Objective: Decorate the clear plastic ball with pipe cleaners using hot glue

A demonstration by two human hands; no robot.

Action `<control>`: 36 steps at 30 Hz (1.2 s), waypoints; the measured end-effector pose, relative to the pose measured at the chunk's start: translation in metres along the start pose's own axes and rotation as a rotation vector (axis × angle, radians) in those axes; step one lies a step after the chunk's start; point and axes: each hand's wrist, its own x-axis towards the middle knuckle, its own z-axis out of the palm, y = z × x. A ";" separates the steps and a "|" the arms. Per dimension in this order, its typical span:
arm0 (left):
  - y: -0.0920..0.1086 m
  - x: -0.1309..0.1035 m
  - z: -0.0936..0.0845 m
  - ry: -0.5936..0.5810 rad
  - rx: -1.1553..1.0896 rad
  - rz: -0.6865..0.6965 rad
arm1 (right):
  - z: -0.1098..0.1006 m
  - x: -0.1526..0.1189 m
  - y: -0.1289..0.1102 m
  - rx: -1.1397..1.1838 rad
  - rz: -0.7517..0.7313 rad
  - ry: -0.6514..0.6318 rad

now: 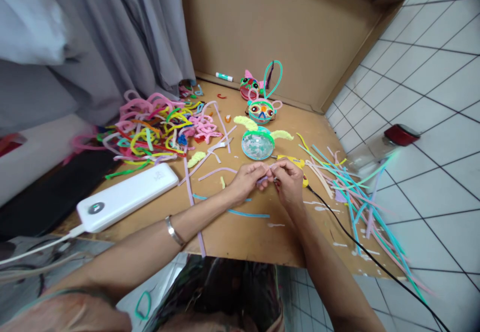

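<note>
L hand [247,179] & R hand [289,179] both pinching purple pipe cleaner [261,179] over tabletop [240,234]; glue gun [299,162] beside R hand, clear bowl [258,145] nr.

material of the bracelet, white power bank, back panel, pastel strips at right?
Bracelet: likely polished metal; silvery, bright highlights.
Power bank: probably smooth plastic; soft sheen.
Back panel: looks like matte cardboard; brown, folded edge.
Pastel strips: perhaps fuzzy chenille; soft edges, fibres unresolved.
</note>
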 end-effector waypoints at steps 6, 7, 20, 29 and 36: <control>0.000 0.000 0.000 0.004 -0.007 0.000 | 0.002 0.000 0.001 0.002 0.001 -0.002; 0.000 0.000 0.000 0.002 -0.004 -0.006 | 0.002 0.000 0.000 0.002 0.002 -0.008; 0.004 0.007 -0.010 0.083 0.125 0.166 | 0.003 0.002 -0.013 -0.198 -0.169 0.004; 0.001 0.007 -0.011 0.050 0.120 0.151 | 0.000 0.003 -0.008 -0.252 -0.196 0.012; 0.001 0.007 -0.011 0.054 0.072 0.061 | 0.001 0.003 -0.006 -0.252 -0.189 0.030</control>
